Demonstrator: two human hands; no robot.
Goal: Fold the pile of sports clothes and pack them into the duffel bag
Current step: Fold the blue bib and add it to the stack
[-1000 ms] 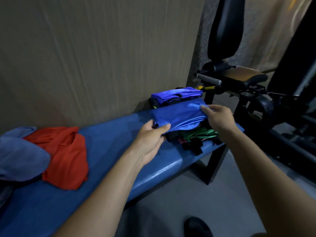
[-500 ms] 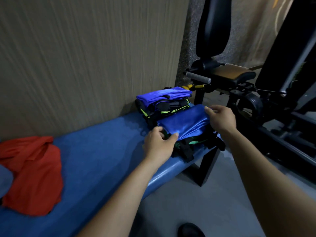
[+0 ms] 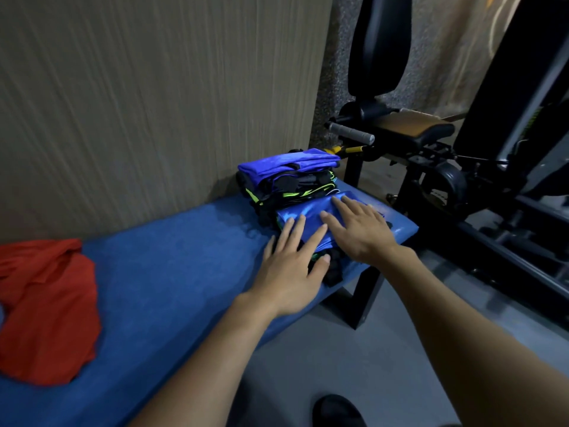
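Both hands flat, fingers spread, nothing pinched. The left hand [image 3: 291, 266] lies palm-down over the near-left corner of the folded blue garment [image 3: 311, 221], its fingers reaching onto the shiny cloth and its thumb by the dark fabric at the stack's front edge. The right hand [image 3: 360, 229] lies flat over the garment's right half, fingers pointing toward the wall — looks like pressing or smoothing, not holding.

The garment is the top layer of the near stack [image 3: 329, 269], with dark and green pieces showing underneath. Handling, as a judgement: light, limp, satiny, so probably slippery, and the folds may slide open if it is lifted by one edge. Better hold: both hands under the whole stack from opposite sides, or a pinch at the folded edges, top layer kept down.

Just behind it, touching or nearly so, a second folded stack [image 3: 288, 177] topped in blue, with black and neon-green layers. Both sit at the right end of the blue bench [image 3: 172, 257], next to the wall. An unfolded red garment [image 3: 46, 312] lies well apart at the left end — still to fold. No duffel bag in view, so packing is not yet started. A gym machine [image 3: 431, 143] stands beyond the bench end.
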